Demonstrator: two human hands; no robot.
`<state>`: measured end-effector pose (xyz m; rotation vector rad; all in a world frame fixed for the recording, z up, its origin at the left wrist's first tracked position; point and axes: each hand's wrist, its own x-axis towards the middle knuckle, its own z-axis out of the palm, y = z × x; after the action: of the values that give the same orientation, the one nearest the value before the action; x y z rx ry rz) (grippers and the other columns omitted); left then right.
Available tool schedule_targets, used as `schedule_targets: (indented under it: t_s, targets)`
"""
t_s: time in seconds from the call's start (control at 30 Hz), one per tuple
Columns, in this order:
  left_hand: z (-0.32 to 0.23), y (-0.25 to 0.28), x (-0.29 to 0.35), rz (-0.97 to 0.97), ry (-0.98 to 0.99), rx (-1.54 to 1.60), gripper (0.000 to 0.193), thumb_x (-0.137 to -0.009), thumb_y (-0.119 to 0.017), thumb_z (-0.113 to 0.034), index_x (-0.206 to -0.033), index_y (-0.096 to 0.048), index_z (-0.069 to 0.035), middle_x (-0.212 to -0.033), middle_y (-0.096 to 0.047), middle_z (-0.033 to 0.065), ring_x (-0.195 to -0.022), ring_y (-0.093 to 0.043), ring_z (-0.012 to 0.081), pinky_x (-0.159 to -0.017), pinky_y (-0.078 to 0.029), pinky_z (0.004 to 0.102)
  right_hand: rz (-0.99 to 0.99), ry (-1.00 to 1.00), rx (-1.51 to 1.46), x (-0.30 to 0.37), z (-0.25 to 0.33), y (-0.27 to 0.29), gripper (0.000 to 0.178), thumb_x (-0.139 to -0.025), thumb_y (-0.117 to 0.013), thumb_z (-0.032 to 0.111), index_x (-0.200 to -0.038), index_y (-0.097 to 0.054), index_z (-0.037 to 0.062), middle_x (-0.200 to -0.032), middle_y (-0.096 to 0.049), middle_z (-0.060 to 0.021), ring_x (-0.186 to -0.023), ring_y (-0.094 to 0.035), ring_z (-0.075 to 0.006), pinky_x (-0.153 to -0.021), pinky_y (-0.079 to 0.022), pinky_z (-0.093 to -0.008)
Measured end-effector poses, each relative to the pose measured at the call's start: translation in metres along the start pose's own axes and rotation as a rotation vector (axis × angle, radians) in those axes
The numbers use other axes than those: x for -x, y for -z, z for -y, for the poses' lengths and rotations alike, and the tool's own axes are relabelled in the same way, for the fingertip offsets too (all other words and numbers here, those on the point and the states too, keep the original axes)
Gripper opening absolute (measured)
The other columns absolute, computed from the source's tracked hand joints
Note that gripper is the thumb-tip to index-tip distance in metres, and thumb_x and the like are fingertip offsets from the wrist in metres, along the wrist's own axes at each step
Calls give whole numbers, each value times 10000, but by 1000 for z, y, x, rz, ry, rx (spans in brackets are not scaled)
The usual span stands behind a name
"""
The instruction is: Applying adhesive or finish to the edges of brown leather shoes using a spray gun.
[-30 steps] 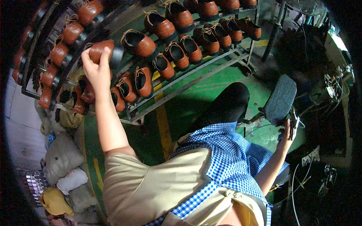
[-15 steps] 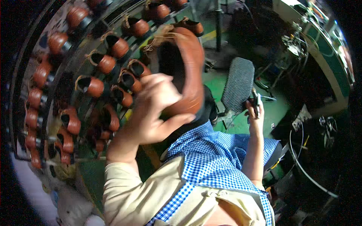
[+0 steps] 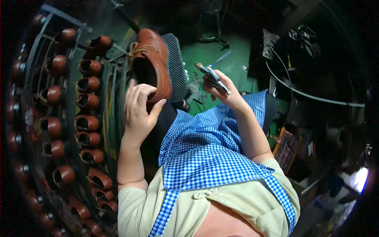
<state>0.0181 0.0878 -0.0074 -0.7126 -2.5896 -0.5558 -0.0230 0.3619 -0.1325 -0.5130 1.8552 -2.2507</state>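
A brown leather lace-up shoe [image 3: 162, 59] with tan laces points its toe away from me. My left hand [image 3: 140, 100] grips it at the heel end, fingers over the opening's edge and thumb outside. Just behind and to the right of the shoe is a black textured pad [image 3: 175, 59], partly hidden by it; I cannot tell whether they touch. My right hand [image 3: 225, 89] is closed around a slim silver metal hand tool [image 3: 213, 78], its exact kind unclear. A blue checked apron [image 3: 209, 146] covers my lap.
Racks on the left carry many similar brown shoes [image 3: 89, 101], with metal rails [image 3: 67, 17] between them. A green floor [image 3: 237, 51] lies ahead. A pale hose [image 3: 312, 98] curves across the right side, near dark equipment [image 3: 304, 41].
The view has turned, so the racks now stand along the left. My left hand has carried the shoe over to the black pad, and my right hand with the tool has come nearer the shoe.
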Motion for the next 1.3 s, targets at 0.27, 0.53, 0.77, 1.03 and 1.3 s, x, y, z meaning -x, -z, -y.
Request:
schedule_targets:
  t_s: [0.27, 0.53, 0.77, 1.03, 1.3]
  targets:
    - [-5, -7, -9, 91, -2, 80, 225, -795, -779, -99, -915, -614, -6, -926, -608, 126, -1001, -585, 333, -1082, -377, 517, -167, 126, 335, -15, -13, -18, 250, -930, -711, 148, -1117, -587, 38, -856, -629, -28, -766, -625, -143, -665, -509, -292]
    - [-23, -14, -11, 84, 34, 129, 247, -797, -790, -151, -908, -621, -9, -908, -606, 125, -955, -581, 328, -963, -449, 459, -299, 48, 529, -6, -8, -27, 269, -905, -711, 188, -1092, -595, 35, -950, -671, -199, -856, -664, -387, -719, -526, -435]
    - [-37, -13, -16, 161, 42, -83, 254, -835, -770, -217, -940, -627, -35, -875, -580, 95, -919, -583, 303, -1087, -399, 504, -332, 111, 644, 1, -6, -29, 245, -926, -707, 180, -1068, -569, 35, -872, -651, -158, -769, -655, -346, -662, -506, -406]
    - [-85, -23, -17, 9, -199, -17, 283, -789, -815, -164, -1059, -732, -158, -933, -628, -12, -931, -590, 193, -941, -395, 404, -453, 217, 760, 3, 6, -35, 253, -890, -722, 157, -1039, -560, 33, -878, -652, -163, -757, -652, -387, -643, -509, -443]
    - [-84, -47, -28, 106, -328, -93, 344, -725, -693, -130, -1050, -784, -196, -895, -653, -78, -897, -581, 143, -893, -393, 368, -446, 204, 854, 12, 26, -38, 323, -822, -698, 142, -1067, -529, 18, -925, -642, -163, -796, -662, -375, -655, -531, -445]
